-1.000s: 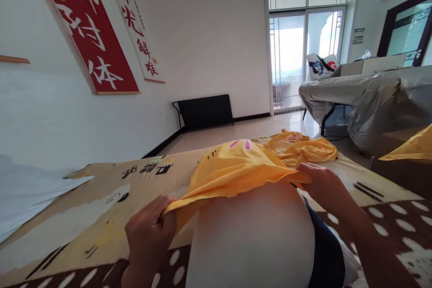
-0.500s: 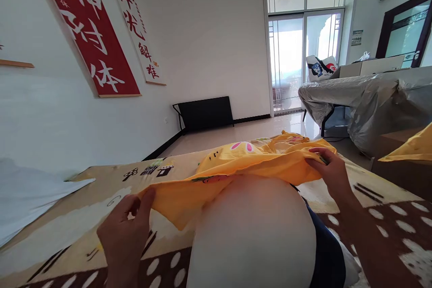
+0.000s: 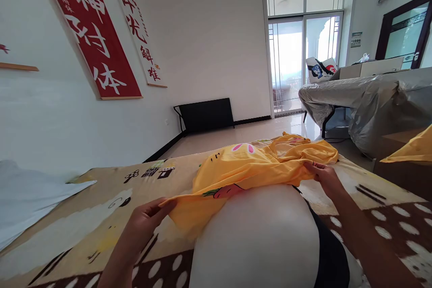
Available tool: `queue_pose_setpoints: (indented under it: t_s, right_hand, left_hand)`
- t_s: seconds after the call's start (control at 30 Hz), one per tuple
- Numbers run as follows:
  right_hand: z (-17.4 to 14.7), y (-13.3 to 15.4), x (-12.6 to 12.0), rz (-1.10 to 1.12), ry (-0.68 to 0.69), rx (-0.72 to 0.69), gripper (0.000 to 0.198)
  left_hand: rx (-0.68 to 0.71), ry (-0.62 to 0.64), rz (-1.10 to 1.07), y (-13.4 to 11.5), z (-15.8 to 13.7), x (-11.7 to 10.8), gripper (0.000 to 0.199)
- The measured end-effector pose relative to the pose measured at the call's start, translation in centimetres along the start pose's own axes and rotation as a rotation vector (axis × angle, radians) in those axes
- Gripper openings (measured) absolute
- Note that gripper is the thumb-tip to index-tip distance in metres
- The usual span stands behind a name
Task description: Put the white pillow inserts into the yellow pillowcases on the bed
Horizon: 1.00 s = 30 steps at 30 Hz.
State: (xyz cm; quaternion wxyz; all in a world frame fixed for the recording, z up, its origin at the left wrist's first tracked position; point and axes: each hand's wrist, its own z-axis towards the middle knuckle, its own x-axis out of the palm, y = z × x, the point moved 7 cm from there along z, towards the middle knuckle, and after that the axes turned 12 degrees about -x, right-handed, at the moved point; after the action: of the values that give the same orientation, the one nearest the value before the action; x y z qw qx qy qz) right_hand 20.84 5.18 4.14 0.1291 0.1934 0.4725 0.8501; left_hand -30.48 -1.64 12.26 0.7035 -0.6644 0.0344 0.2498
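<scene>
A yellow printed garment (image 3: 232, 166), with pink ear shapes and a carrot on it, lies loosely bunched on a patterned blanket (image 3: 111, 180). My left hand (image 3: 148, 216) pinches its near edge at the left, thumb on top. At the right, my right hand (image 3: 322, 175) is closed on the same edge. Between the two hands the edge is stretched, and its left end is lifted off the blanket. Just below it bulges a large smooth white shape (image 3: 256, 238) with a dark band on its right side; I cannot tell what it is.
White cloth (image 3: 33, 202) lies at the left edge, and another yellow cloth (image 3: 411, 148) sits at the right above a brown box (image 3: 398, 175). Behind stands a table under plastic sheeting (image 3: 381, 99). A folded black table (image 3: 205, 114) leans on the far wall.
My left hand has moved right and slightly up, bringing the hands closer together. My right hand has dropped a little. The garment's near edge lies slacker, and more of its top shows.
</scene>
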Motion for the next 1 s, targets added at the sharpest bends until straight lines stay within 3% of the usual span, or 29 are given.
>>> queue_pose_setpoints:
  t_s: [0.13, 0.27, 0.37, 0.6, 0.87, 1.0]
  right_hand:
    - [-0.2, 2.6, -1.2, 0.121, -0.191, 0.031, 0.041]
    - [-0.9, 5.6, -0.9, 0.093, -0.19, -0.021, 0.047]
    - [-1.4, 7.0, -0.6, 0.008, -0.175, -0.048, 0.049]
    - [-1.7, 8.9, -0.9, 0.013, -0.269, -0.275, 0.027]
    - [-1.5, 8.1, -0.9, 0.127, -0.28, -0.375, 0.018]
    - [-1.1, 7.2, -0.7, 0.022, -0.21, -0.439, 0.024]
  left_hand:
    - [-0.118, -0.103, -0.231, -0.9, -2.0, -0.6, 0.04]
    - [-0.072, -0.271, -0.33, -3.8, -5.0, -0.5, 0.035]
    - [-0.037, -0.401, -0.253, -5.8, -7.4, -0.1, 0.029]
    - [0.085, -0.511, 0.096, -7.2, -9.5, 0.2, 0.026]
    - [0.096, -0.521, 0.102, -7.1, -9.3, 0.7, 0.032]
    - [0.237, -0.45, 0.104, -6.6, -7.6, 1.1, 0.039]
